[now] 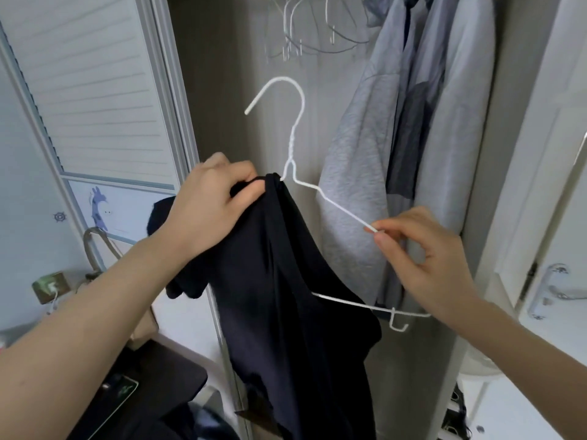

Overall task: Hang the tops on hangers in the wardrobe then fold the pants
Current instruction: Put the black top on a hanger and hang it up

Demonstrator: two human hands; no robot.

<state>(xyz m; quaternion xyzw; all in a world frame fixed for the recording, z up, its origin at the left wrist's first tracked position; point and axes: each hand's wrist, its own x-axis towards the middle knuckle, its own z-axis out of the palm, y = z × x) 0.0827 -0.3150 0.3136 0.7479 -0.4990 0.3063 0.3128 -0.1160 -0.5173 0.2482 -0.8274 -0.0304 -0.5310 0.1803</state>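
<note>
Holding the black top (286,281) bunched at the hanger (336,201) neck, our left hand (209,204) grips fabric while our right hand (422,249) pinches the bare arm; loose cloth could slide off.

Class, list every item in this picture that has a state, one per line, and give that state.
white hanger: off the rail, held tilted.
black top: only partly on the hanger, bunched at its neck.
left hand: gripping the black top.
right hand: pinching the hanger's arm.
empty hangers: hanging on the rail.
grey garment: hung in the wardrobe.
</note>
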